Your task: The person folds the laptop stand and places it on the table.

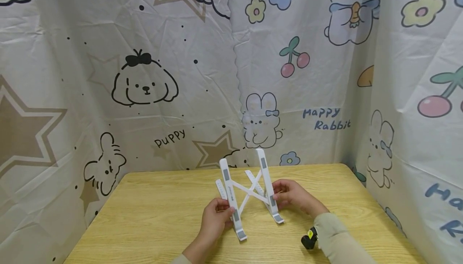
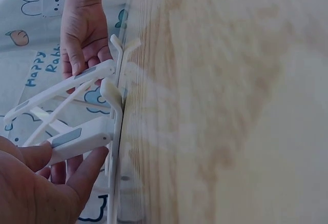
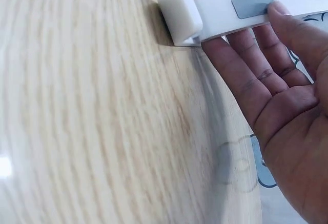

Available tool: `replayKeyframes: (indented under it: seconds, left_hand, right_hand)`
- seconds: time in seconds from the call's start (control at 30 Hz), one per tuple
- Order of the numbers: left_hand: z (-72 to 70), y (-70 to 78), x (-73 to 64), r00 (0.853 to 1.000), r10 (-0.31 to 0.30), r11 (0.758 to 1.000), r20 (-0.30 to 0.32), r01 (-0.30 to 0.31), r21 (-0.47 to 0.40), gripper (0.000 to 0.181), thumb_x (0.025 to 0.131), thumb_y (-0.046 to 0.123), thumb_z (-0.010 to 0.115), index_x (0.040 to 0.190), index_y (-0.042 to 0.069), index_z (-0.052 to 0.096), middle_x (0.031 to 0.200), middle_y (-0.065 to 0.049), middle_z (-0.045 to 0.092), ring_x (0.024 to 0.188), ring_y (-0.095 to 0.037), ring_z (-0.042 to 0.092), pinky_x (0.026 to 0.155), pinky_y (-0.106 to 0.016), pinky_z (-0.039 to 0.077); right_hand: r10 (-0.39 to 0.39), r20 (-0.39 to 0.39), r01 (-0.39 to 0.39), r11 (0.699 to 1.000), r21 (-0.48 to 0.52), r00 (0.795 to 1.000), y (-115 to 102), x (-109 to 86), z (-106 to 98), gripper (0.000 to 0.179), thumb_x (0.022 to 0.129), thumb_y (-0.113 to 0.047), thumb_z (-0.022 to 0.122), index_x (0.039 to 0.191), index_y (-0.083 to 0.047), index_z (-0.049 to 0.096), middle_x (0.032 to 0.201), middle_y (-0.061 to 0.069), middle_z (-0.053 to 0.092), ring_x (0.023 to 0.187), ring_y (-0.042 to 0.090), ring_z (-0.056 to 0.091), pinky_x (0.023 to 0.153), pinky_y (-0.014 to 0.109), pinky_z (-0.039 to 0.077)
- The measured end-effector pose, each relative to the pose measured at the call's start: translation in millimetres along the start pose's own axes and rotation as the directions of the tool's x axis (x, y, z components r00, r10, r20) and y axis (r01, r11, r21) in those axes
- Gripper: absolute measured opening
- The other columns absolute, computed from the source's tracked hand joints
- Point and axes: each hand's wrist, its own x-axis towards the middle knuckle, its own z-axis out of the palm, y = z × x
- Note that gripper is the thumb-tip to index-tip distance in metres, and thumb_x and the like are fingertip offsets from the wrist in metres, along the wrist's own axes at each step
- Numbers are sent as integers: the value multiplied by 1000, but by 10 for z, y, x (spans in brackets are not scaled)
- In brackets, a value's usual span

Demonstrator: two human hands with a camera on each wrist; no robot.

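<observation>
A white folding laptop stand (image 1: 250, 191) with grey pads is spread out on the wooden table, its two long arms tilted up and joined by an X-shaped brace. My left hand (image 1: 216, 217) grips the lower part of the left arm, thumb on its upper face and fingers beneath, as the left wrist view also shows. On the other side, my right hand (image 1: 294, 195) pinches the right arm near its lower end. In the right wrist view the thumb (image 3: 282, 14) lies at the edge of a grey pad (image 3: 252, 6), with the fingers under the arm, close to its upturned front lip (image 3: 180, 13).
The light wooden table (image 1: 155, 211) reaches back to a printed curtain (image 1: 209, 75) that hangs behind and at both sides. A small black device with a yellow mark (image 1: 309, 239) sits at the right sleeve (image 1: 340, 236).
</observation>
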Motion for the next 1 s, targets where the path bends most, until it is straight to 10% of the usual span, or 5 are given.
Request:
replayKeyframes:
  seconds: [1.0]
  left_hand:
    - [-130,63,208,994,21,998,104,-27,59,20,96,1,69,114,-1,61,105,-13,59,86,-21,65,68,-47,64]
  right_hand:
    - [27,-91,-25,1000,16,995,-40,-335,273,35,97,-6,68,123,1,47,97,11,55,88,25,69,78,48,64]
